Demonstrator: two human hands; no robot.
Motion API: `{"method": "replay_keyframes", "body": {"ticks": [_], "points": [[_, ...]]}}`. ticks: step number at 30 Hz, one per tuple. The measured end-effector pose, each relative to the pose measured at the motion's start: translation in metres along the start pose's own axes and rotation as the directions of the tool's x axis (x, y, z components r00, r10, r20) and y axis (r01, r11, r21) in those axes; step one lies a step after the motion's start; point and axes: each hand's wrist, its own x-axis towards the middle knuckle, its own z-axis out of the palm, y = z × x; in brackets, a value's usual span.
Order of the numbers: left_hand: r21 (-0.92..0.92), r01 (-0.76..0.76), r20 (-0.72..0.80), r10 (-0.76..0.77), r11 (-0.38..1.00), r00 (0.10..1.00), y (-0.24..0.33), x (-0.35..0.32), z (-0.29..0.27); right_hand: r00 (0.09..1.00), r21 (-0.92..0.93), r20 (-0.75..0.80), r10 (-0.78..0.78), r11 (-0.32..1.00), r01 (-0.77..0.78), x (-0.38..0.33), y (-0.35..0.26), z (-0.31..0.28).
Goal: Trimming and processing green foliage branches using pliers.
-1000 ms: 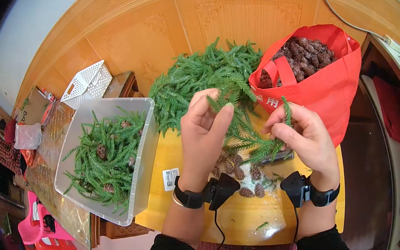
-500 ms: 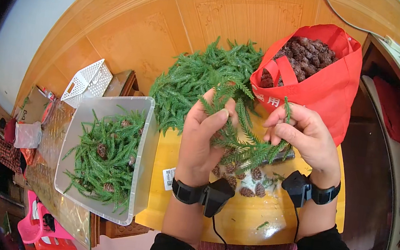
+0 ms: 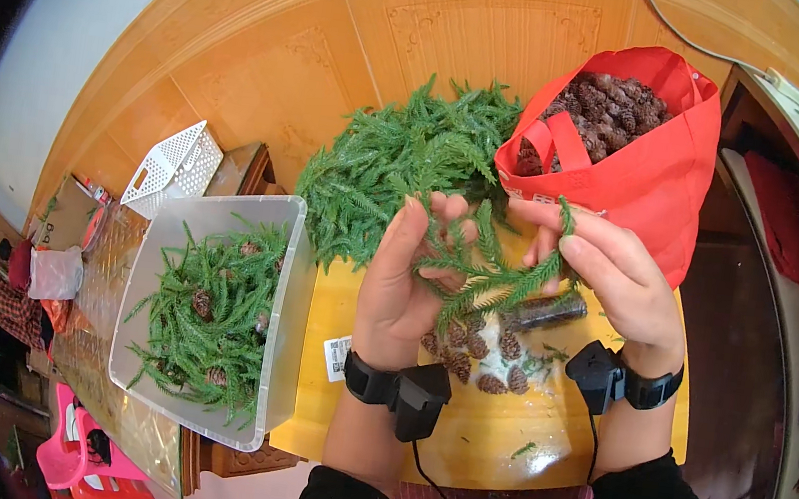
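Observation:
A green artificial pine sprig (image 3: 506, 282) is held up between both hands over the yellow tabletop (image 3: 484, 452). My left hand (image 3: 397, 285) curls its fingers round the sprig's left end, thumb upright. On the other side, my right hand (image 3: 623, 279) pinches one branch tip between thumb and fingers. Below the sprig, several small pine cones (image 3: 491, 384) lie around a patch of white stuff that I cannot identify. Behind them rests a dark cylinder (image 3: 551, 313), partly covered by the sprig.
A big heap of green sprigs (image 3: 380, 166) lies at the back. To its right, a red bag (image 3: 665, 184) holds brown pine cones (image 3: 614, 111). At left stands a clear plastic bin (image 3: 282, 335) of sprigs with cones, near a white perforated basket (image 3: 178, 165).
The sprig has turned and been drawn toward my right hand. My right fingers have stretched out further, and more of the dark cylinder shows.

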Motion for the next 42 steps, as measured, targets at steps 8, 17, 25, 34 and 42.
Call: {"method": "replay_keyframes", "body": {"ticks": [8,17,25,34,42], "points": [[-0.090,-0.046,-0.031,0.043,0.995,0.999,-0.003,0.001,0.012,0.998,-0.093,-0.037,-0.055,0.994,0.052,-0.003,0.000,-0.013],[-0.194,0.003,0.206,0.037,0.981,0.978,-0.001,-0.001,0.003,0.995,0.051,-0.070,-0.074,0.996,0.078,-0.001,-0.003,-0.002],[0.202,-0.095,0.262,0.039,0.975,0.964,-0.005,-0.004,0.013,0.945,-0.253,0.053,-0.322,0.911,0.325,0.001,0.003,-0.006],[0.384,-0.221,0.243,0.132,0.897,0.961,-0.010,-0.006,0.027,0.987,0.139,-0.163,-0.007,0.990,0.030,-0.001,-0.003,0.008],[0.343,-0.256,0.354,0.128,0.904,0.926,-0.008,-0.004,0.022,0.979,0.235,-0.201,0.039,0.972,0.010,0.001,-0.008,0.017]]}}
